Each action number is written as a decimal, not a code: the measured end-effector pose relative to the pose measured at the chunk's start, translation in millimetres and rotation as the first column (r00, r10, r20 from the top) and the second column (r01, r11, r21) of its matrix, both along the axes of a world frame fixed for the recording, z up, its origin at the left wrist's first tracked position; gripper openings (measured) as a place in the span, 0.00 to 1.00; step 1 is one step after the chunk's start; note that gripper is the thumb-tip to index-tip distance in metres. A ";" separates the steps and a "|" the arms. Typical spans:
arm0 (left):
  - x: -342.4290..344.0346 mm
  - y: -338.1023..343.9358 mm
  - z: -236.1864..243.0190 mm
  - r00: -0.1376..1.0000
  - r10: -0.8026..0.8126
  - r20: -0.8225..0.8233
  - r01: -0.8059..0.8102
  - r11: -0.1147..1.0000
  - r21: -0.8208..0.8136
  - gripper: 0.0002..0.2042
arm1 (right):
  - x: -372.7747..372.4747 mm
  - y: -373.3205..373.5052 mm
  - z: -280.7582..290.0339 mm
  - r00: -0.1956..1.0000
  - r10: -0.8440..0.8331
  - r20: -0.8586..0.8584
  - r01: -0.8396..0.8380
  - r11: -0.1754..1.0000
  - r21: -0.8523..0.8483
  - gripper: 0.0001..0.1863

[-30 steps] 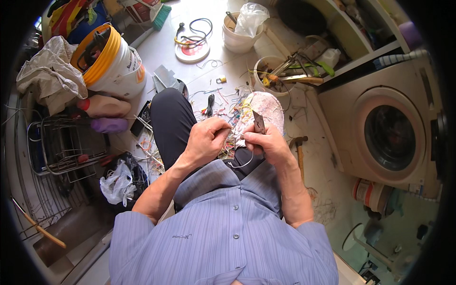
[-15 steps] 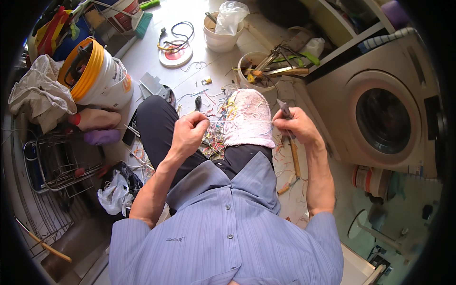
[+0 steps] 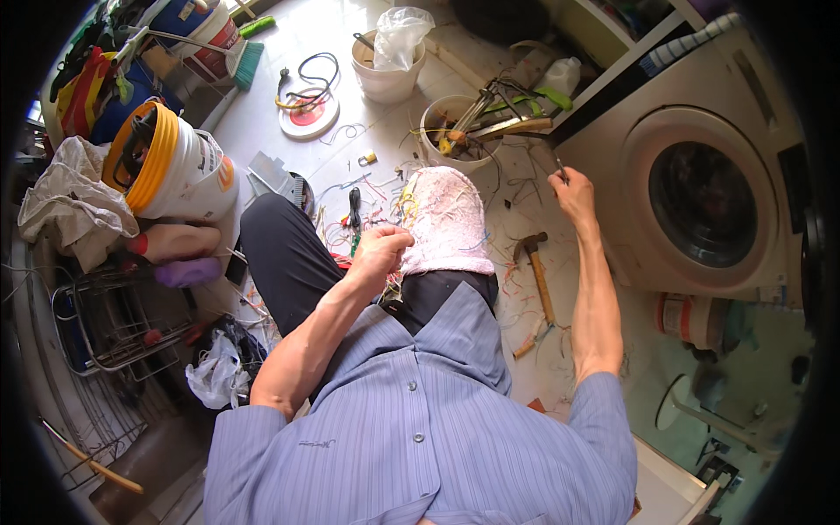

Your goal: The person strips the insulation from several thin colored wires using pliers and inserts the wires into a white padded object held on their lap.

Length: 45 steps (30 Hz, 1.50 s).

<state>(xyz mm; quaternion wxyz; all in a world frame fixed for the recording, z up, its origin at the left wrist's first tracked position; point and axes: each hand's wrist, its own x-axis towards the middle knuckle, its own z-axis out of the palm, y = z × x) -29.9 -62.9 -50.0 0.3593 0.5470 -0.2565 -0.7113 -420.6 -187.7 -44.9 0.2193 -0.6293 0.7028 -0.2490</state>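
My left hand (image 3: 382, 252) is closed in a pinch beside the pink cloth (image 3: 448, 214) draped over my right knee; what its fingertips hold is hidden. My right hand (image 3: 573, 191) is out to the right, toward the washing machine, its fingers wrapped round a small dark tool (image 3: 561, 166) of which only a thin tip shows. Scraps of thin wire lie on the cloth and, in many colours, on the floor between my legs. Beyond my left hand lies a black-handled tool (image 3: 354, 208).
A hammer (image 3: 539, 276) lies right of my knee. Ahead stand a tool bucket (image 3: 433, 144), a white bucket (image 3: 385, 79) and a disc with a cable (image 3: 308, 118). The washing machine (image 3: 612, 206) bounds the right; a yellow-rimmed bucket (image 3: 197, 179) and wire rack (image 3: 114, 350) are left.
My right hand has swung away to the right and forward with the tool. My left hand has shifted slightly right and nearer. The thin wire stretched between them no longer shows.
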 end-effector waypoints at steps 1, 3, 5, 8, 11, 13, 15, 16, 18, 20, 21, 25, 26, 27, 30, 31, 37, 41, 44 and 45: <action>-5.7 2.2 5.2 0.998 0.055 -0.023 -0.055 0.999 0.004 0.04 | 24.1 13.9 22.9 0.997 -0.019 0.074 0.014 0.998 0.067 0.11; -11.9 0.8 5.7 0.997 0.036 -0.071 -0.036 0.999 0.002 0.04 | 53.6 49.3 27.2 0.824 -0.111 0.556 -0.023 0.974 0.227 0.10; -21.2 0.1 13.4 0.996 0.014 -0.092 -0.015 1.000 -0.013 0.04 | 96.2 85.4 40.7 0.648 -0.159 0.745 -0.239 0.886 0.397 0.11; -33.8 2.6 25.7 0.997 0.007 -0.080 -0.014 0.996 -0.091 0.06 | 136.9 115.0 32.1 0.352 -0.283 0.892 -0.449 0.786 0.426 0.22; -38.6 8.2 25.9 0.998 -0.047 -0.037 0.042 0.991 -0.129 0.06 | 157.0 105.9 32.9 0.117 -0.383 0.916 -0.282 0.872 0.400 0.17; -42.1 10.5 34.2 0.998 -0.063 -0.002 0.062 0.986 -0.155 0.06 | 158.3 100.8 22.2 0.104 -0.337 0.936 -0.310 0.883 0.352 0.13; -42.9 11.2 40.0 0.995 -0.097 0.002 0.096 0.982 -0.164 0.05 | 161.8 97.1 17.4 0.051 -0.218 0.975 -0.322 0.920 0.222 0.10; -42.7 12.3 41.8 0.994 -0.112 0.003 0.111 0.980 -0.166 0.05 | 164.1 95.9 18.4 0.025 -0.159 0.987 -0.326 0.932 0.158 0.09; -39.6 11.8 43.7 0.988 -0.148 0.039 0.153 0.974 -0.167 0.05 | 170.2 94.6 34.8 0.012 -0.150 0.989 -0.281 0.948 0.148 0.09; -37.3 14.1 42.6 0.987 -0.157 0.037 0.161 0.973 -0.162 0.05 | 175.9 96.1 54.5 0.014 -0.118 0.993 -0.269 0.956 0.118 0.08; -36.8 14.9 42.5 0.987 -0.157 0.041 0.161 0.973 -0.167 0.05 | 178.0 95.6 56.2 0.020 -0.101 0.995 -0.255 0.962 0.103 0.09; -31.6 17.6 46.6 0.968 -0.211 0.136 0.231 0.960 -0.159 0.05 | 177.2 95.0 40.7 0.164 0.012 0.986 -0.202 0.979 0.021 0.08; -28.4 17.9 48.3 0.955 -0.238 0.179 0.265 0.953 -0.148 0.07 | 178.7 95.2 39.1 0.158 -0.011 0.987 -0.201 0.979 0.043 0.08; -24.8 19.4 47.8 0.934 -0.182 0.307 0.265 0.929 -0.257 0.09 | 180.4 95.8 37.2 0.151 -0.034 0.988 -0.197 0.978 0.064 0.07; -8.7 21.1 50.6 0.804 0.037 0.593 0.317 0.817 -0.481 0.21 | 188.5 99.4 30.8 0.195 -0.070 0.978 -0.143 0.985 0.099 0.06; -7.9 19.8 64.8 0.859 0.039 0.510 0.227 0.864 -0.449 0.22 | 190.7 101.2 29.3 0.215 -0.069 0.974 -0.124 0.987 0.097 0.06; -29.8 16.4 69.7 0.992 -0.123 0.011 0.123 0.983 -0.137 0.23 | 217.6 112.3 27.9 0.274 -0.025 0.961 -0.049 0.998 0.040 0.06; -31.3 21.1 40.1 0.977 -0.152 0.151 0.171 0.978 -0.122 0.11 | 223.1 118.0 19.3 0.159 -0.137 0.978 -0.064 0.987 0.149 0.05; -36.0 30.8 33.7 0.952 -0.035 0.303 0.134 0.940 -0.313 0.09 | 222.7 120.9 19.7 0.091 -0.163 0.982 -0.078 0.982 0.170 0.04; -36.6 33.4 31.3 0.900 -0.010 0.436 0.176 0.923 -0.342 0.09 | 222.3 119.7 20.4 0.090 -0.160 0.983 -0.063 0.984 0.166 0.03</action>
